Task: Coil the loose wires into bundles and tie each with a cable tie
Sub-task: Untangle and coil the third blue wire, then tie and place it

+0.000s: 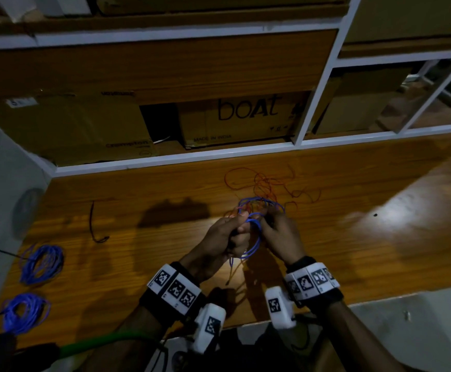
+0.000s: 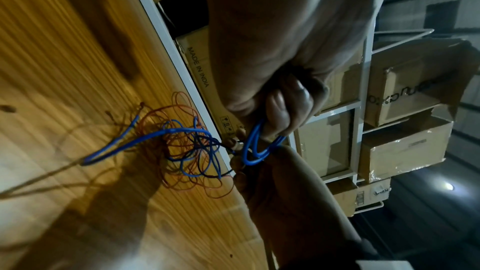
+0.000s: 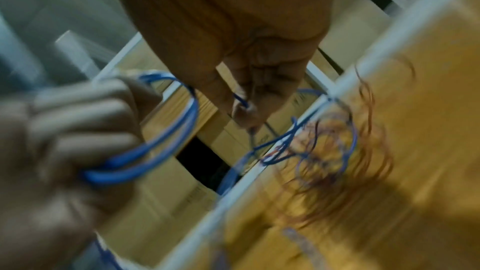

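At the centre of the frame the left hand (image 1: 220, 238) is gripping a small coil of blue wire (image 1: 255, 237), while the right hand (image 1: 279, 233) is pinching the wire's loose strand just beside it. Beyond the hands, tangled red wire (image 1: 262, 183) is lying on the desk (image 1: 149, 189); two tied blue bundles (image 1: 41, 263) are sitting at lower left.
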### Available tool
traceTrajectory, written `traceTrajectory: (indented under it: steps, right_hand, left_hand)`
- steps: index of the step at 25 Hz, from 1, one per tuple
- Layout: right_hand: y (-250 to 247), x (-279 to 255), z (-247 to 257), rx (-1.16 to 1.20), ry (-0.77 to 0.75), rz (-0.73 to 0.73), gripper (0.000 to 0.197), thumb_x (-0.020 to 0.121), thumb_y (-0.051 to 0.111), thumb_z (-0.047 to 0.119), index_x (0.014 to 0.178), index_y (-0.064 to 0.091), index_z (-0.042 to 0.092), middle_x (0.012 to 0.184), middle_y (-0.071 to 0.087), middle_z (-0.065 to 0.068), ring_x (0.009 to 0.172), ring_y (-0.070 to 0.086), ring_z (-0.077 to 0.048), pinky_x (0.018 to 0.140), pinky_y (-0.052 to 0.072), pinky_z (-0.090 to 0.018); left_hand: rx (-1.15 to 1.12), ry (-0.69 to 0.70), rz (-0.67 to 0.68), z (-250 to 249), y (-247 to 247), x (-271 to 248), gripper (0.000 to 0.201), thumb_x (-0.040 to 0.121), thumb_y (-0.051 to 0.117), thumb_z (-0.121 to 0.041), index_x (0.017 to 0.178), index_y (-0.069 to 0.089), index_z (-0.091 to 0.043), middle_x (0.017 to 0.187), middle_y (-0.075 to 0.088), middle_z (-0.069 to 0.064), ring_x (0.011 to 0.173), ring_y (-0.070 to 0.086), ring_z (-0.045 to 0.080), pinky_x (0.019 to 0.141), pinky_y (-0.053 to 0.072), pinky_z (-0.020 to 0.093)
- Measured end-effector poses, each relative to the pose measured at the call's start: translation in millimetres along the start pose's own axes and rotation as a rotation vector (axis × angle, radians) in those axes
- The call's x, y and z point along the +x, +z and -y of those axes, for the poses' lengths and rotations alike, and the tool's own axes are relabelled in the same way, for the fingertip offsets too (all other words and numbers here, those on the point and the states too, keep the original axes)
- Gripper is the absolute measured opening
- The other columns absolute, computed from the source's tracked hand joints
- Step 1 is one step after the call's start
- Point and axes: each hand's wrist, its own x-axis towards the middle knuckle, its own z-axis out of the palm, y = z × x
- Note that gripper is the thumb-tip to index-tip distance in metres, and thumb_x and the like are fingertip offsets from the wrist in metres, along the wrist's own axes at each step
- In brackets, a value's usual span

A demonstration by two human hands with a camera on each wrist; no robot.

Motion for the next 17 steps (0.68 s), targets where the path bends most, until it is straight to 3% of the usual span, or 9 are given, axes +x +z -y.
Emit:
traceTrajectory:
  steps: [3,5,7,10,13,17]
  right_hand:
    - [2,6,-4,0.03,-0.006,0.049,0.022,0.096,0.054,0.037,0.099,0.067,0.019,0.09,0.073,-0.004,0.088,0.069,-0.028,0.065,0.04,-0.029]
    - [7,8,-10,-0.066,-0.041,0.059,0.033,0.096,0.047,0.041,0.109,0.067,0.019,0.098,0.074,-0.008,0.09,0.068,-0.03,0.063,0.034,-0.028]
    - [13,13,-24,-0.084,-0.038,0.068,0.032,0.099,0.045,0.036,0.117,0.063,0.017,0.099,0.073,-0.013,0.089,0.067,-0.036,0.063,0.038,-0.031]
    - [12,24,-51,-0.163,0.02,0.105,0.035,0.096,0.049,0.031,0.119,0.06,0.008,0.098,0.071,-0.023,0.089,0.067,-0.044,0.068,0.05,-0.044]
    - [-8,45,-70,-0.267,0.13,0.085,0.031,0.098,0.057,0.013,0.127,0.058,0.004,0.107,0.068,-0.029,0.097,0.065,-0.048,0.071,0.045,-0.042]
    - [-49,96,-87,-0.376,0.189,-0.024,0.027,0.101,0.053,0.016,0.121,0.056,-0.002,0.107,0.065,-0.033,0.096,0.063,-0.05,0.072,0.045,-0.046]
  left_hand:
    - [-0.084,-0.015,0.04,-9,5,-6,0.033,0.093,0.046,-0.036,0.068,0.037,-0.018,0.043,0.025,-0.01,0.036,0.019,0.005,0.041,0.014,0.023]
    - [-0.085,0.015,0.073,-16,10,-13,0.034,0.096,0.044,-0.035,0.067,0.036,-0.018,0.043,0.024,-0.011,0.036,0.019,0.005,0.042,0.015,0.024]
    - [-0.07,0.051,0.088,-24,13,-23,0.037,0.097,0.043,-0.036,0.065,0.039,-0.019,0.043,0.024,-0.012,0.037,0.019,0.004,0.045,0.012,0.026]
    - [-0.07,0.092,0.131,-42,12,-42,0.042,0.099,0.045,-0.038,0.059,0.045,-0.023,0.042,0.028,-0.013,0.037,0.022,0.004,0.047,0.012,0.028]
    - [0.038,0.202,0.118,-64,4,-59,0.039,0.097,0.041,-0.037,0.063,0.048,-0.02,0.045,0.03,-0.011,0.039,0.024,0.005,0.047,0.016,0.028]
    - [0.104,0.255,0.05,-65,-3,-67,0.039,0.097,0.044,-0.037,0.061,0.05,-0.022,0.046,0.026,-0.009,0.04,0.021,0.007,0.05,0.011,0.033]
